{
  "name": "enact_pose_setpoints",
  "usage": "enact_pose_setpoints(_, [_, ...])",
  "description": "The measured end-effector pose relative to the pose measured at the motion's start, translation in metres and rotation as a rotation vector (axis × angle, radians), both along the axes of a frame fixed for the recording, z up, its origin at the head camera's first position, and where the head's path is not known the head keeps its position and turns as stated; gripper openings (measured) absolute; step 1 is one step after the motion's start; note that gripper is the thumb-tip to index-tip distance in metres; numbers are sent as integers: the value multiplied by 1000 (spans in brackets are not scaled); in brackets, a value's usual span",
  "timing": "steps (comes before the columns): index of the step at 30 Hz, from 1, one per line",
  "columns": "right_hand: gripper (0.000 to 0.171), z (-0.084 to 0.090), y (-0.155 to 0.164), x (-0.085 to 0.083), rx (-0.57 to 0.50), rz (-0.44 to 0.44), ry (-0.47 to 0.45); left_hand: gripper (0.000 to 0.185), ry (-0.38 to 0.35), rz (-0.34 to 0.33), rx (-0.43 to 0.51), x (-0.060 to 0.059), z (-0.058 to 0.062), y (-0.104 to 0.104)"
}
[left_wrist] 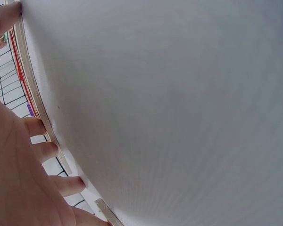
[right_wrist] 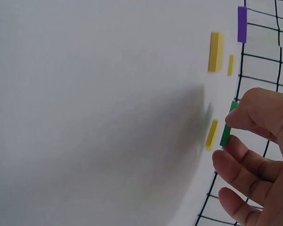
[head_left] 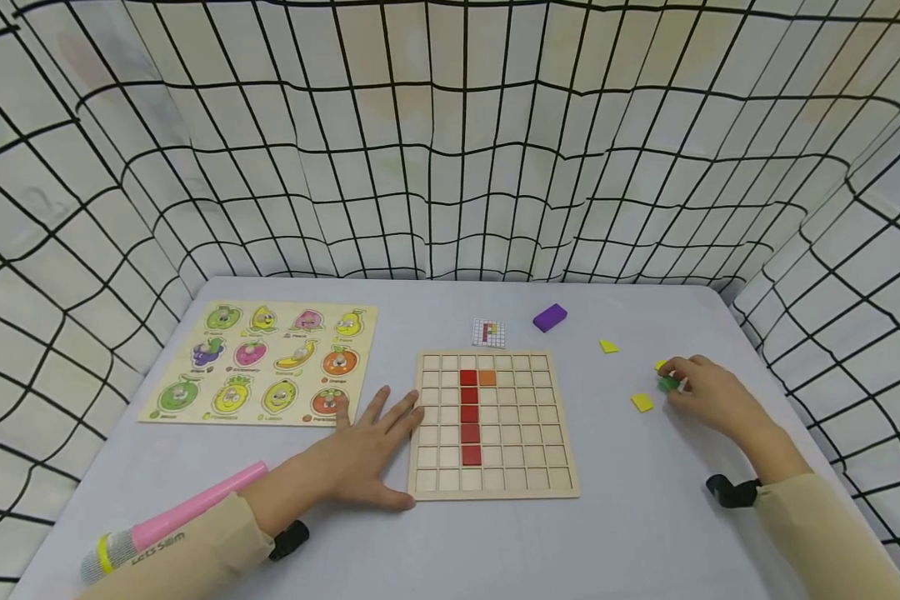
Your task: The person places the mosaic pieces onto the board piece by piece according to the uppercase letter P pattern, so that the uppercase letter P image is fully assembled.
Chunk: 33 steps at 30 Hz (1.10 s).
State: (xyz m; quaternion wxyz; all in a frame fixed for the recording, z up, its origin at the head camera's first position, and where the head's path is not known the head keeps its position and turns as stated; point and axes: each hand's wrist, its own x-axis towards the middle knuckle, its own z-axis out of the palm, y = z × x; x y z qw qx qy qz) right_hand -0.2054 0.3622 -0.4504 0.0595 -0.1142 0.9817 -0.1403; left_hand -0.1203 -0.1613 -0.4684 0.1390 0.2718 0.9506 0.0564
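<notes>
A wooden grid board (head_left: 525, 485) lies mid-table with a column of red tiles (head_left: 469, 414) and one orange tile (head_left: 487, 377) set in it. My left hand (head_left: 371, 450) lies flat with spread fingers on the table, touching the board's left edge (left_wrist: 35, 96). My right hand (head_left: 701, 387) pinches a small green piece (head_left: 668, 383) (right_wrist: 228, 127) at the table's right. Yellow pieces (head_left: 641, 402) (right_wrist: 215, 51) lie near that hand, one (right_wrist: 212, 134) right beside the green piece.
A fruit peg puzzle (head_left: 270, 360) lies at the left. A purple block (head_left: 550, 317), a small pattern card (head_left: 489, 332) and a yellow piece (head_left: 608, 346) sit behind the board. A pink tube (head_left: 187, 505) lies by my left forearm. Grid-patterned walls enclose the table.
</notes>
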Motion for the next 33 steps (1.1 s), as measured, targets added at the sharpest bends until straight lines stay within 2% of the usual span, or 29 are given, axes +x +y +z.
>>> enact_pose_setpoints(17, [33, 8, -50, 2, -1, 66, 33, 118, -3, -5, 16, 2, 4, -1])
enact_pose_setpoints(33, [34, 10, -85, 7, 7, 131, 99, 118, -6, 6, 7, 1, 1, 0])
